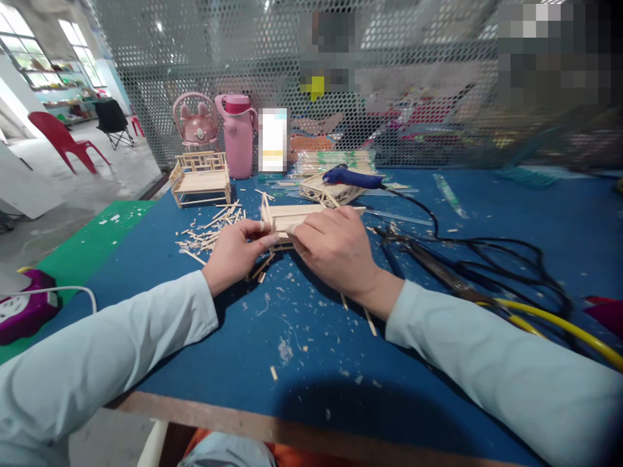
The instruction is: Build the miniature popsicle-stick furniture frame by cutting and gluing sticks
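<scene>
In a big bright room with tall windows, a grey wire screen (413, 39) stands along the back of a wide table. The table top (316, 337) is covered in blue cloth, with a brown wood edge at the front. It is messy, with little white crumbs and bits of wood all over it. A green mat (97, 240) lies at its left side. Far off on the floor stand a red chair (61, 139) and a black chair (113, 120).

Black cords (487, 259) and a yellow hose (559, 324) lie in loops on the right. A pink bottle (239, 135) and a small finished bench (200, 178) stand at the back, with a blue glue gun (351, 178) near them.

The stick model (287, 217) is in the middle of the table, just in front of the glue gun. It is made of pale, thin sticks set side by side into a flat piece, with one end standing up. The left hand (233, 253) pinches its left end. The right hand (335, 250) lies over its right end, fingers pressed down on it. A pile of loose sticks (209, 230) lies just to the left.
</scene>
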Demonstrator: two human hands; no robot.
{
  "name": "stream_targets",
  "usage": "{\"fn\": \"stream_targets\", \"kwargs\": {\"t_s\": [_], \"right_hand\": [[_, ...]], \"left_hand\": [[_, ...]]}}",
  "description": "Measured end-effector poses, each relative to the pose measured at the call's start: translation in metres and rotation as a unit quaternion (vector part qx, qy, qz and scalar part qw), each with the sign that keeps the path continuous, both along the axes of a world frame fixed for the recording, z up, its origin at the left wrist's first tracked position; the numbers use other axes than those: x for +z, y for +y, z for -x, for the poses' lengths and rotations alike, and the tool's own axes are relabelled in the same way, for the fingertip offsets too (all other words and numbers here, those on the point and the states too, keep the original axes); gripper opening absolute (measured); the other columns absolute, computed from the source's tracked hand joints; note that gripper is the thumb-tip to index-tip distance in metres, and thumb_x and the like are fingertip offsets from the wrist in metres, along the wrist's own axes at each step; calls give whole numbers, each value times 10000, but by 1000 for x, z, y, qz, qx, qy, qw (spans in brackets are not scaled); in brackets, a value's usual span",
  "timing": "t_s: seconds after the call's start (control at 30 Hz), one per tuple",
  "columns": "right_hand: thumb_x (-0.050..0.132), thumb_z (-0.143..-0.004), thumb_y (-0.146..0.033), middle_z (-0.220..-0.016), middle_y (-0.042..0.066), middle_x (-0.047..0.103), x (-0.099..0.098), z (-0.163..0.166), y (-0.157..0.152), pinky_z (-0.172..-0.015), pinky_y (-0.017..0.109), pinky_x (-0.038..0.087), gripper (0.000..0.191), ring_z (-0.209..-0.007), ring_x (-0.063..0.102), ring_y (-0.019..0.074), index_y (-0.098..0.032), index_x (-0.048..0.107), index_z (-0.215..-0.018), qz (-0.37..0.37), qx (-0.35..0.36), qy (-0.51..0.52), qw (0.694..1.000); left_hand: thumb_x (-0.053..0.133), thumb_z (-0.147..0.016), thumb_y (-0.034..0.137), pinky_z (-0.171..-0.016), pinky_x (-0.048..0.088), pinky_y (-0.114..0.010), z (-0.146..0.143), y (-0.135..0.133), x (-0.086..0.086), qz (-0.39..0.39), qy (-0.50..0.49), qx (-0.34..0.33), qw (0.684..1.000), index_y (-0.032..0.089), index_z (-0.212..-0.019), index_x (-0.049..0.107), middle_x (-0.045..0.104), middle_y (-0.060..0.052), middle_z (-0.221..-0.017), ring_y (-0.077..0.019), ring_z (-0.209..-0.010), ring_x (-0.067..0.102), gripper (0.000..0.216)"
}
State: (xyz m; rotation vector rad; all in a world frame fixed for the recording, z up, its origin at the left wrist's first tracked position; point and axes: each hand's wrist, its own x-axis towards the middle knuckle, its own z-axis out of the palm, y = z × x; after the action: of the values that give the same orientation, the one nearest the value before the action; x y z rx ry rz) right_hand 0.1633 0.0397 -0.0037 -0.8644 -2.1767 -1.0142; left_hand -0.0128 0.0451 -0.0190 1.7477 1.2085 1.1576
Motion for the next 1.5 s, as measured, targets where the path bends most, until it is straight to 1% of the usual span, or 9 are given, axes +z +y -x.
{"fn": "stream_targets", "kwargs": {"t_s": [0.3,0.43,0.53,0.73,0.9,1.1,1.3,1.4,1.5], "right_hand": [[490,-880,-220,-618,20,597,1,-1,-2,-632,318,257,244,-648,470,178,-193,598,-663,11,-3,1,1000],[503,-861,-255,-714,60,650,2,-7,-7,-647,304,330,181,-696,532,187,-143,635,-809,59,6,48,997],[500,-843,-220,-724,65,673,1,-11,-11,-610,280,365,175,-651,564,171,-125,647,-850,112,-3,92,989],[463,-876,-243,-802,71,724,-1,-5,-11,-583,278,373,233,-694,639,191,-153,672,-922,210,-55,92,972],[500,-857,-263,-751,93,718,-1,1,-10,-564,287,358,253,-632,632,203,-126,664,-992,260,-109,103,954],[495,-854,-249,-796,99,720,1,4,-8,-610,295,376,290,-673,629,212,-133,654,-1066,313,-124,141,931],[538,-809,-234,-624,28,644,2,4,-12,-561,281,350,228,-558,547,168,-137,650,-981,350,-95,201,910],[555,-790,-216,-535,-15,578,2,3,-14,-523,263,328,200,-485,477,134,-141,651,-949,366,-65,243,896],[558,-781,-209,-507,-30,553,2,2,-13,-509,251,323,163,-472,462,120,-152,662,-892,390,-49,282,875]], "left_hand": [[632,-737,282,-703,448,-300,0,1,-2,-23,14,32,999,134,-781,712,692,-44,-754,-146,-678,570,175],[621,-748,286,-690,434,-297,0,0,-3,-27,28,37,999,135,-791,719,687,-55,-764,-152,-696,561,185],[620,-746,281,-702,435,-295,0,0,-3,-26,17,35,999,139,-795,720,687,-56,-778,-155,-720,565,181],[612,-752,290,-680,426,-293,-1,0,-2,-19,14,32,999,144,-774,719,673,-40,-730,-144,-673,541,183],[613,-755,293,-681,420,-289,-1,-1,-2,-33,19,38,999,157,-782,728,677,-37,-735,-144,-681,546,180],[608,-762,290,-657,419,-278,-5,-2,-3,-28,18,45,998,150,-802,728,690,-33,-743,-134,-645,545,189],[606,-759,296,-687,435,-285,-5,1,-7,-19,-7,12,1000,144,-746,714,683,-37,-745,-144,-674,565,186],[618,-749,296,-641,424,-269,-6,0,-6,8,-31,11,999,142,-775,717,674,-29,-724,-132,-641,546,185],[628,-737,286,-589,400,-252,-9,-2,-4,32,-48,19,998,143,-779,714,658,-10,-683,-113,-591,510,172]]}}
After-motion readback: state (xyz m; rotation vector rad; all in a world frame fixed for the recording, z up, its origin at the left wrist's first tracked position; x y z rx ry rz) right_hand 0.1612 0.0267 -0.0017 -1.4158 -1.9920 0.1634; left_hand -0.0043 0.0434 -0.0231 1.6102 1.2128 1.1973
